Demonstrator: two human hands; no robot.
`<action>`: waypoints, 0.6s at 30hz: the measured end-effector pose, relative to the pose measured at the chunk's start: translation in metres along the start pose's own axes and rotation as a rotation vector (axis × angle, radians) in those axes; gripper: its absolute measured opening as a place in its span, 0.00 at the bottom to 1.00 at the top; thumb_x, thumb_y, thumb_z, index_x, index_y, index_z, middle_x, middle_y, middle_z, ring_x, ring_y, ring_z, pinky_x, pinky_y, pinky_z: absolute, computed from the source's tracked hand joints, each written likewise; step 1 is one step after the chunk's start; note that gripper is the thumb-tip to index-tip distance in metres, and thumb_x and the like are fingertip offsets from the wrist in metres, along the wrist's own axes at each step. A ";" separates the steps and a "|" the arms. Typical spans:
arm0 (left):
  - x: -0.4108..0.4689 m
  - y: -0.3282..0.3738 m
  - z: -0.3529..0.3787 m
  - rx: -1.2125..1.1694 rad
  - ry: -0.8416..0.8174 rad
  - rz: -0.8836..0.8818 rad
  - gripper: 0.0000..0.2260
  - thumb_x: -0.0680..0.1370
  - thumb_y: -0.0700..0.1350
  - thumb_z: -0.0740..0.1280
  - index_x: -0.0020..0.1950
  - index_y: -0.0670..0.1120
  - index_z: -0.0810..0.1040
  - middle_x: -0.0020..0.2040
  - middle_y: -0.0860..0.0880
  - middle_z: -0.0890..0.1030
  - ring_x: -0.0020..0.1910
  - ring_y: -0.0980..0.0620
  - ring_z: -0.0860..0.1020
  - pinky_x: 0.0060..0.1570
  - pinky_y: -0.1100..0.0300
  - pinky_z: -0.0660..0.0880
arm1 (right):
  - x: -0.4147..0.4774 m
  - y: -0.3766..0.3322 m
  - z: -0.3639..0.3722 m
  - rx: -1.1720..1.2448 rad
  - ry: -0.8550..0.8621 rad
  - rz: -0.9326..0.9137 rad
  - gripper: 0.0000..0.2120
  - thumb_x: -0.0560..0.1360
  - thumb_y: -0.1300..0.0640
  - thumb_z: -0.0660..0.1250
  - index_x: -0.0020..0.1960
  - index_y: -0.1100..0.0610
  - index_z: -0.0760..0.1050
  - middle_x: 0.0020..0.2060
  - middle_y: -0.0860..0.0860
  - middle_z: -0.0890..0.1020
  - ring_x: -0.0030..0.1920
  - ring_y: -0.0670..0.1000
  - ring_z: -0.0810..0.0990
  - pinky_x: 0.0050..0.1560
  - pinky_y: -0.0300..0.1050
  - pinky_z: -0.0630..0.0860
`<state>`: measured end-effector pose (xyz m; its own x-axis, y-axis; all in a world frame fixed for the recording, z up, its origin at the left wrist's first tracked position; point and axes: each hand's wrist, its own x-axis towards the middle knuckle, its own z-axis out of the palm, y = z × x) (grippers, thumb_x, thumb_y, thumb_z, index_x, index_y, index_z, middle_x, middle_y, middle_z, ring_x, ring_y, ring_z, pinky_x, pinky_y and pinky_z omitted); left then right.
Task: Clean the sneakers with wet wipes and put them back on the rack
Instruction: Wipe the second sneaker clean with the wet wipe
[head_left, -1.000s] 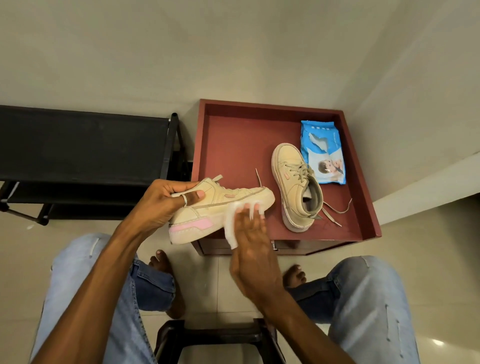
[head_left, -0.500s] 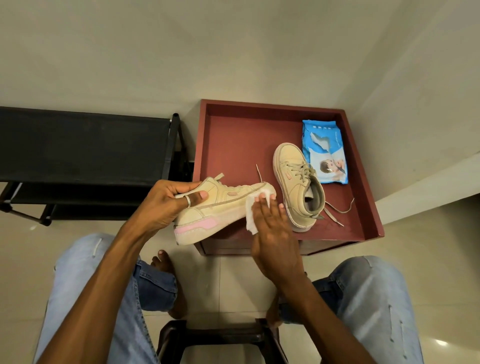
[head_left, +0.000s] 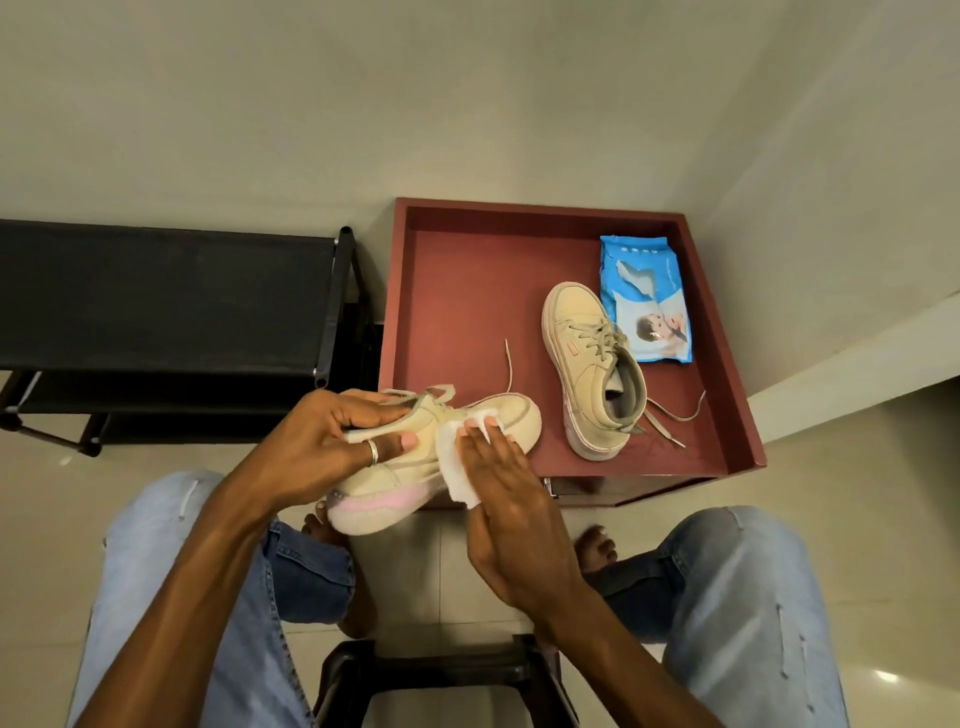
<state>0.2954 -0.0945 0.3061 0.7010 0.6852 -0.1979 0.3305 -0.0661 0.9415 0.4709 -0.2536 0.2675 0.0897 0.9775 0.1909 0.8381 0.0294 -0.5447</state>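
Beige leather low-top sneaker with a pink heel sole (head_left: 511, 421) is held in the air at the near-left corner of the dark red, raised-rim wooden desk (head_left: 467, 322). Its toe is over the desk's front edge and its heel out past it.

Left hand (head_left: 311, 447): grip clamped round the sneaker's collar and heel end. One digit, with a silver ring (head_left: 373, 452), is laid across the side.

Right hand (head_left: 514, 499): fingers laid out straight, grip apart. A white wet wipe (head_left: 457, 467) is pressed flat against the sneaker's side.

Second beige sneaker (head_left: 587, 364) is set upright on the desk, right of centre, with loose laces trailed toward the right rim.

Blue plastic wet-wipes packet (head_left: 644, 301) is laid flat at the desk's far right, just beside the second sneaker.

Black fabric-shelved shoe rack (head_left: 156, 296) is stood just left of the desk.

Black stool (head_left: 447, 670) is seen on the desk's near side.
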 end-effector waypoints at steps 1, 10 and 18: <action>-0.001 0.000 0.000 0.049 -0.018 0.004 0.15 0.72 0.46 0.76 0.58 0.53 0.85 0.59 0.59 0.84 0.64 0.61 0.78 0.63 0.58 0.77 | 0.001 0.005 -0.002 0.004 -0.003 0.042 0.29 0.75 0.61 0.54 0.76 0.65 0.65 0.75 0.58 0.68 0.78 0.56 0.62 0.77 0.56 0.62; -0.008 -0.002 0.012 0.274 -0.091 0.131 0.16 0.73 0.46 0.77 0.60 0.58 0.83 0.61 0.63 0.82 0.68 0.64 0.72 0.67 0.57 0.74 | 0.018 0.029 -0.014 0.006 -0.023 0.312 0.26 0.75 0.63 0.54 0.72 0.63 0.71 0.71 0.57 0.74 0.74 0.58 0.68 0.75 0.51 0.64; -0.009 -0.007 0.014 0.280 -0.076 0.168 0.16 0.74 0.48 0.77 0.60 0.58 0.83 0.62 0.63 0.81 0.69 0.63 0.72 0.67 0.55 0.74 | 0.005 0.030 -0.017 -0.024 -0.081 0.288 0.27 0.75 0.62 0.54 0.74 0.64 0.68 0.73 0.58 0.71 0.75 0.59 0.67 0.76 0.51 0.59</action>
<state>0.2952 -0.1101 0.2975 0.8020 0.5924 -0.0760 0.3597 -0.3774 0.8534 0.5058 -0.2518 0.2660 0.2833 0.9584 -0.0354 0.7968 -0.2558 -0.5475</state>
